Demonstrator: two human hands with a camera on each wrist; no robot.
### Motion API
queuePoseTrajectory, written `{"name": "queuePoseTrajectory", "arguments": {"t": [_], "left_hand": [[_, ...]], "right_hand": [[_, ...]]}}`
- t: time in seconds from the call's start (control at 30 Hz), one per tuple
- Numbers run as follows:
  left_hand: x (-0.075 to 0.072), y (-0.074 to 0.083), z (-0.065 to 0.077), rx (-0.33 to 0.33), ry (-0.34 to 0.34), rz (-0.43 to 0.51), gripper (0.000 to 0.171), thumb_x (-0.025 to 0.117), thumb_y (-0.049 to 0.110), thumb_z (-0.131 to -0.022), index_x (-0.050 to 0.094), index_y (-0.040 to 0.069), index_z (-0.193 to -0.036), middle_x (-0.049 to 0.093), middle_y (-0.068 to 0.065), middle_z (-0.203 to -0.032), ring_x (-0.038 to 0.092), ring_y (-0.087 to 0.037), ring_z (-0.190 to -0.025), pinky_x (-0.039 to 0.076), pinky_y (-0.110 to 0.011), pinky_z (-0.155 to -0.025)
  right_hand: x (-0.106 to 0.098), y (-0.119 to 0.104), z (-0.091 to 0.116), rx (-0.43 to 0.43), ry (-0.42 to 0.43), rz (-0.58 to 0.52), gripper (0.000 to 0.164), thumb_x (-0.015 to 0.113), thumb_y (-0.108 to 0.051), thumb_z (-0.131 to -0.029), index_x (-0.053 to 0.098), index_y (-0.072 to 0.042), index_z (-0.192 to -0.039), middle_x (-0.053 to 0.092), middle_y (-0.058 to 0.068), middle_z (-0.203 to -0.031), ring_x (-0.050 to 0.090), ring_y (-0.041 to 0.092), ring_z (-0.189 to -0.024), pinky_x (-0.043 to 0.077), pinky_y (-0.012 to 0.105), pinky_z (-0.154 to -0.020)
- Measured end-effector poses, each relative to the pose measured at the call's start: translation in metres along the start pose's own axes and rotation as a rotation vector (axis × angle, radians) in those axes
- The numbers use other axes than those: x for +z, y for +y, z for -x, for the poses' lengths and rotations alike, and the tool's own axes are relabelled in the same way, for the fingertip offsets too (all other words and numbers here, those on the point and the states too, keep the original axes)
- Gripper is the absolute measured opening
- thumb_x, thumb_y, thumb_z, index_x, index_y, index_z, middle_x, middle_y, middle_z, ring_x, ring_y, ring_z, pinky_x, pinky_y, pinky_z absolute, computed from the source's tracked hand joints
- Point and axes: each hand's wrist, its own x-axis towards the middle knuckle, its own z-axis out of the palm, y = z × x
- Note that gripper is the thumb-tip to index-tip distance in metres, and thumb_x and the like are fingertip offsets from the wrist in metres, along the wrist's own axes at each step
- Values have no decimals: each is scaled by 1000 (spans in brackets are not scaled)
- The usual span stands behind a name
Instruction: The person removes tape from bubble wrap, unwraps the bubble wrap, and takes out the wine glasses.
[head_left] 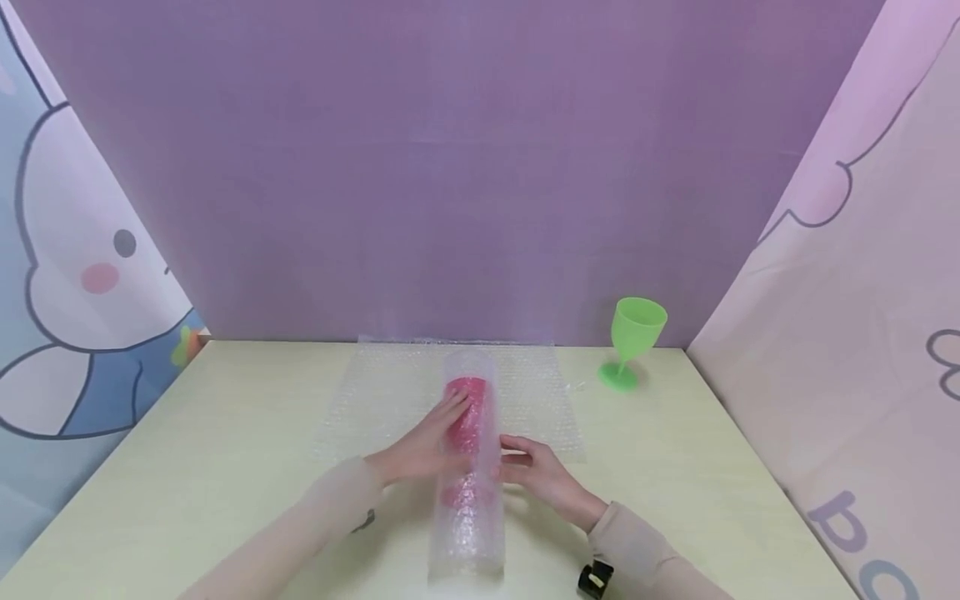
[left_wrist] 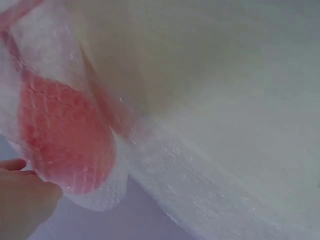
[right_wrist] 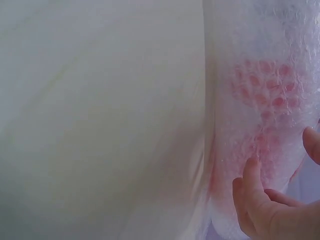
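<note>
- We see a red goblet [head_left: 468, 433] lying in a roll of bubble wrap [head_left: 467, 542] at the middle of the table [head_left: 697, 492], bowl toward the far side.
- Our left hand [head_left: 420, 448] rests over the roll from the left, fingers fairly straight.
- Our right hand [head_left: 546, 479] is at the roll's right side, fingers loosely bent, thumb apart.
- A flat wrap sheet [head_left: 528, 392] spreads on the far side.
- We see a green goblet [head_left: 633, 329] upright at far right.
</note>
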Motion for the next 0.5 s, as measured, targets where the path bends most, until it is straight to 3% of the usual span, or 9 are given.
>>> {"name": "queuePoseTrajectory", "arguments": {"t": [0.17, 0.5], "left_hand": [[3, 0, -11, -37, -37, -32, 99, 68, 46, -77, 6, 12, -148, -4, -3, -155, -4, -22, -142, 11, -47, -114], [5, 7, -12, -60, -52, -27, 105, 71, 36, -73, 2, 13, -148, -10, -1, -155, -8, -19, -142, 9, -46, -115]], "right_hand": [[-2, 3, 0, 1, -23, -32, 67, 67, -18, -83, 34, 11, -134, 41, 28, -135, 51, 38, -116, 49, 40, -94], [-7, 4, -2, -2, -34, -48, 66, 67, -15, -82, 36, 12, -133, 42, 28, -135, 53, 36, -114, 49, 38, -93]]}}
